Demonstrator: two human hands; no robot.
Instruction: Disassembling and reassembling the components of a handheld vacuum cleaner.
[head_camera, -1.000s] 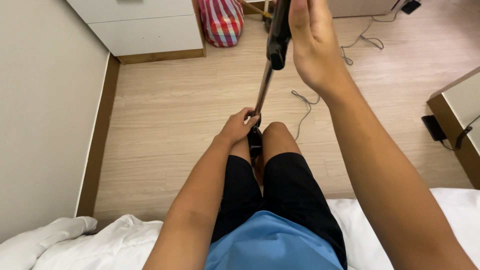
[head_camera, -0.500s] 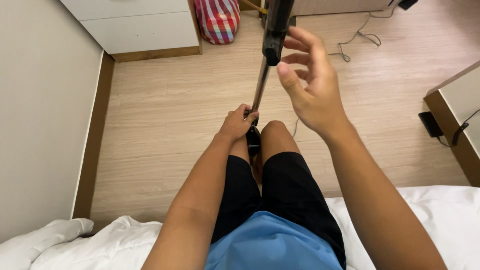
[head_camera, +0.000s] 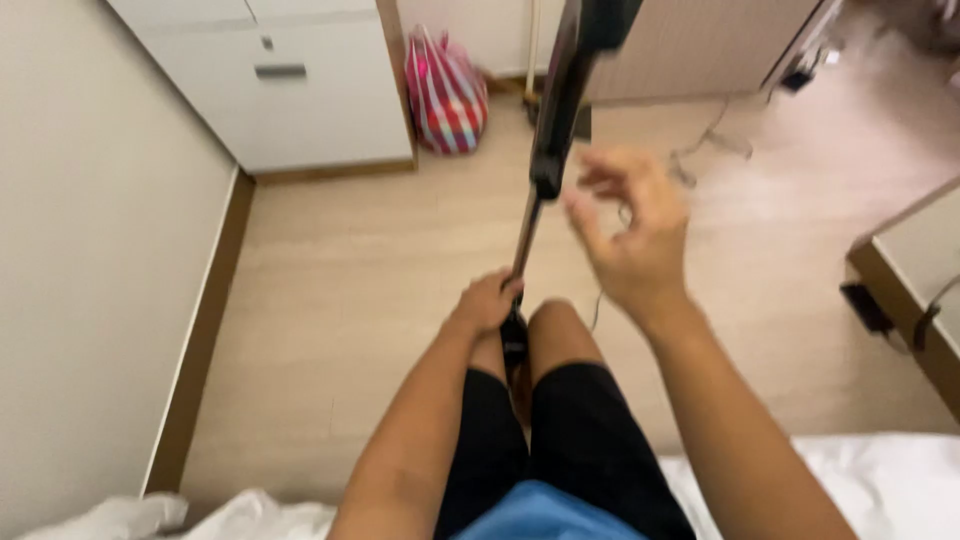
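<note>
We see the left hand (head_camera: 487, 303) closed around the lower end of a long pole (head_camera: 527, 228), the fingers wrapped about the thin metal shaft just above the knees (head_camera: 545, 325). The right hand (head_camera: 632, 238) hangs free beside the pole's thicker black upper section (head_camera: 558, 120), its fingers loosely spread and curled, gripping nothing and, as far as the blur allows us to judge, not touching the pole. The pole stands nearly upright between the legs, tilted slightly away from us, its top running out of the upper edge of the view and its foot hidden behind the knees. Black shorts (head_camera: 560, 440) and a blue shirt hem (head_camera: 545, 515) lie below. Beyond, on the pale wooden floor (head_camera: 350, 290), we note a striped bag (head_camera: 446, 92) just beside a white cabinet (head_camera: 300, 90), loose cables (head_camera: 715, 140) to the right, and white bedding (head_camera: 890, 480) along the lower edge.
</note>
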